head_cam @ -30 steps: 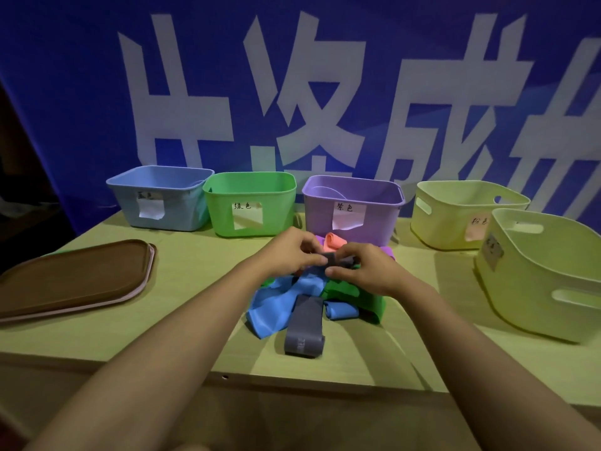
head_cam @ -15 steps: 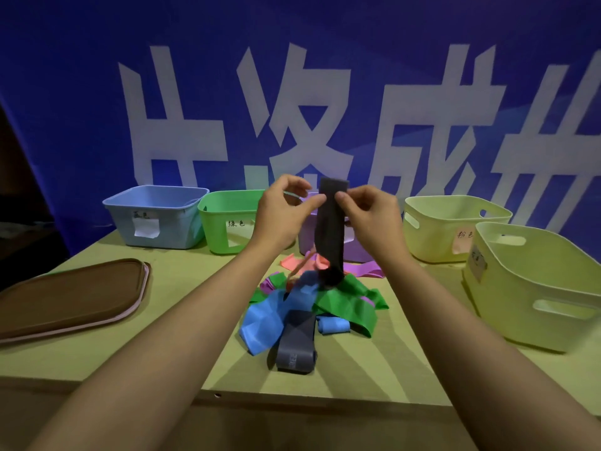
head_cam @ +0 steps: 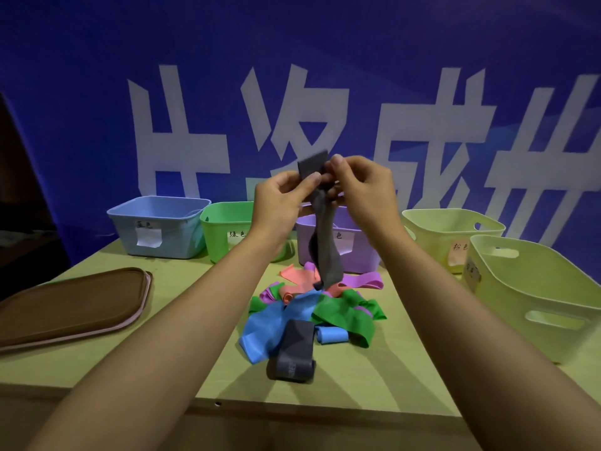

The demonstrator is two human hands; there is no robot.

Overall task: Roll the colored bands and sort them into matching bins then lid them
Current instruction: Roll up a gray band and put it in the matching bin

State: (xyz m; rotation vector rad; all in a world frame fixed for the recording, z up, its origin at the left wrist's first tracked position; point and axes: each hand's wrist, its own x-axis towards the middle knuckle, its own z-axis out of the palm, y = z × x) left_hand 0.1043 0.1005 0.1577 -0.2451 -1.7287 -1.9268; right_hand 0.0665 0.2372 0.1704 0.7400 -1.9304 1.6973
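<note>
Both hands hold a grey band (head_cam: pixel 327 245) up in the air above the table. My left hand (head_cam: pixel 282 198) pinches its top end, and my right hand (head_cam: pixel 361 187) pinches the same end from the other side. The band hangs down, twisted, its lower end just over the pile of bands (head_cam: pixel 312 312). That pile has blue, green, pink and purple bands, and a second grey band (head_cam: pixel 294 351) lies flat at its front. Behind stand a blue bin (head_cam: pixel 162 226), a green bin (head_cam: pixel 224 229) and a purple bin (head_cam: pixel 353 252), each labelled.
Two pale yellow-green bins stand at the right, one farther back (head_cam: pixel 450 236) and a larger one nearer (head_cam: pixel 536 297). Brown lids (head_cam: pixel 68 305) lie stacked at the left of the table. A blue banner with white characters forms the backdrop. The table's front edge (head_cam: pixel 292 406) is close.
Both hands lifted the grey band from the pile up into the air. It now hangs higher, with its lower end leaving the pile, and its top end is bunched between the fingers.
</note>
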